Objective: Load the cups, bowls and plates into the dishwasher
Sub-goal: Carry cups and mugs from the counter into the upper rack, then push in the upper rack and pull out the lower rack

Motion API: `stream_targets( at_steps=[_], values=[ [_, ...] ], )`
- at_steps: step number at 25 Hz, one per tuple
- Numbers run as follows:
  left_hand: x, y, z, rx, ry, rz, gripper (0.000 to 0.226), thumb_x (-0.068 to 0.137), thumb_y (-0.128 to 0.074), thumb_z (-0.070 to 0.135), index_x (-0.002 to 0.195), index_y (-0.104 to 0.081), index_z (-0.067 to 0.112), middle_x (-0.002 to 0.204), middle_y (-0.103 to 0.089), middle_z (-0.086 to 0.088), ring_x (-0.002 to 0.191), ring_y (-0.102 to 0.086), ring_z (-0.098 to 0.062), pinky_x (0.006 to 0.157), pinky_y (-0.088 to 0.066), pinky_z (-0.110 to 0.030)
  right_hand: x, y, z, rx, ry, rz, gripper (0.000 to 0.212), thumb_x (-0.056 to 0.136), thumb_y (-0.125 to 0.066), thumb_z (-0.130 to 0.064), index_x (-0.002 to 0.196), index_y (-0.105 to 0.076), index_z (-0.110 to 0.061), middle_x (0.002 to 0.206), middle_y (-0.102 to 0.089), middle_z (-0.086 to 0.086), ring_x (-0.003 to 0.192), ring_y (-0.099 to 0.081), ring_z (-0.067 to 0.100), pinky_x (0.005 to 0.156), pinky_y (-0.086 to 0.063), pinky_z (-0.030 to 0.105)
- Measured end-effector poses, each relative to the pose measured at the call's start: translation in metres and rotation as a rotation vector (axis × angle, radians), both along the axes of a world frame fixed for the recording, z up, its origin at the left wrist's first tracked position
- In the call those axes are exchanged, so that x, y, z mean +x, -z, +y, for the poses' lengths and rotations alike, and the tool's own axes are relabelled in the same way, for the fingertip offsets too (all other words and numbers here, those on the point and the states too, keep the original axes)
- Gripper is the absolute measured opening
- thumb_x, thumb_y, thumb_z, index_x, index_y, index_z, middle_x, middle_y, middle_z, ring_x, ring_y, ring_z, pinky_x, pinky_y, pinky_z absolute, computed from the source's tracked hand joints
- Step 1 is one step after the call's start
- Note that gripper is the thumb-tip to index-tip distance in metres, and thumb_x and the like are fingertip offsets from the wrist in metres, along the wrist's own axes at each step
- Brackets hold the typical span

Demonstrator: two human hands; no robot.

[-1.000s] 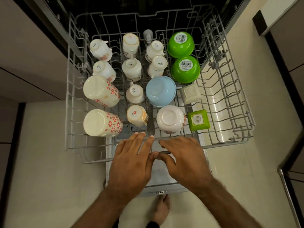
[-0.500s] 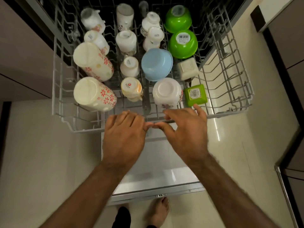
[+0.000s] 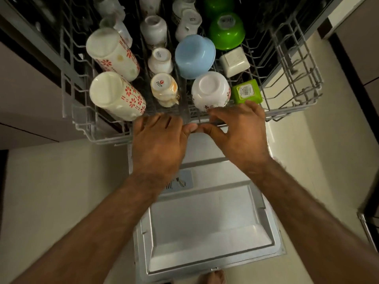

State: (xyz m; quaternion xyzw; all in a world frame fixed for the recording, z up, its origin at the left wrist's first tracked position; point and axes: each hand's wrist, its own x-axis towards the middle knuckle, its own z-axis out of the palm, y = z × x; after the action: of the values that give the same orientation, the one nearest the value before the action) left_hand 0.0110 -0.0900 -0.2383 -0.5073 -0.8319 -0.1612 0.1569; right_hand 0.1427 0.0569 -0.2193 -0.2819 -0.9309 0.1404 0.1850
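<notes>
The grey wire upper rack (image 3: 297, 108) is partly inside the dark dishwasher. It holds upside-down dishes: two tall floral mugs (image 3: 115, 95) on the left, several small white cups (image 3: 160, 60) in the middle, a blue bowl (image 3: 193, 56), a white bowl (image 3: 210, 89), two green bowls (image 3: 226, 31), a white square dish (image 3: 234, 61) and a green square dish (image 3: 247, 92). My left hand (image 3: 158, 144) and my right hand (image 3: 240, 132) sit side by side on the rack's front rail, fingers over it, thumbs touching beneath.
The open dishwasher door (image 3: 205, 232) lies flat below my arms, with a detergent compartment (image 3: 180, 182) near its hinge end. Pale floor tiles flank it. A bare foot (image 3: 213, 278) shows at the door's near edge. Cabinet fronts stand on both sides.
Both hands have moved forward with the rack, which has slid further into the dishwasher. The back rows of cups and a green bowl are now in shadow.
</notes>
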Motion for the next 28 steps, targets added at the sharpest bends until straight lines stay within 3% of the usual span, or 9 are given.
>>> stream_targets(
  at_steps=[4,14,24,28],
  values=[
    [-0.045,0.001,0.034,-0.013,0.006,-0.019,0.052,0.108,-0.035,0.052,0.083,-0.063,0.015,0.084,-0.071,-0.009,0.091,-0.064,-0.032,0.089,-0.04,-0.044,-0.045,0.003,0.034,0.061,-0.028,0.0,0.045,0.09,-0.05,-0.067,0.093,-0.074,-0.029,0.088,-0.074,-0.012,0.091,-0.066,0.017,0.089,-0.032,0.036],
    [-0.14,0.002,0.098,-0.038,-0.003,0.081,0.057,0.108,-0.03,0.051,0.085,-0.064,0.011,0.078,-0.069,-0.016,0.078,-0.064,-0.038,0.077,-0.04,-0.044,-0.138,0.009,0.094,0.083,-0.006,-0.095,0.066,0.085,-0.026,-0.076,0.106,-0.073,-0.034,0.1,-0.074,-0.011,0.112,-0.061,0.02,0.099,-0.028,0.042],
    [-0.155,0.006,0.115,0.03,0.001,0.087,0.057,0.108,-0.033,0.05,0.084,-0.066,0.011,0.073,-0.069,-0.014,0.072,-0.065,-0.035,0.078,-0.043,-0.044,-0.154,0.01,0.114,0.09,-0.011,-0.136,0.068,0.085,-0.028,-0.081,0.103,-0.071,-0.032,0.096,-0.072,-0.009,0.108,-0.059,0.02,0.095,-0.024,0.04],
    [-0.155,0.0,0.114,-0.012,0.002,0.012,0.055,0.107,-0.031,0.051,0.093,-0.066,0.011,0.085,-0.071,-0.015,0.086,-0.066,-0.035,0.088,-0.042,-0.046,-0.153,0.003,0.111,0.084,-0.017,-0.164,0.063,0.088,-0.031,-0.079,0.109,-0.068,-0.033,0.104,-0.071,-0.009,0.115,-0.056,0.022,0.099,-0.024,0.043]
  ],
)
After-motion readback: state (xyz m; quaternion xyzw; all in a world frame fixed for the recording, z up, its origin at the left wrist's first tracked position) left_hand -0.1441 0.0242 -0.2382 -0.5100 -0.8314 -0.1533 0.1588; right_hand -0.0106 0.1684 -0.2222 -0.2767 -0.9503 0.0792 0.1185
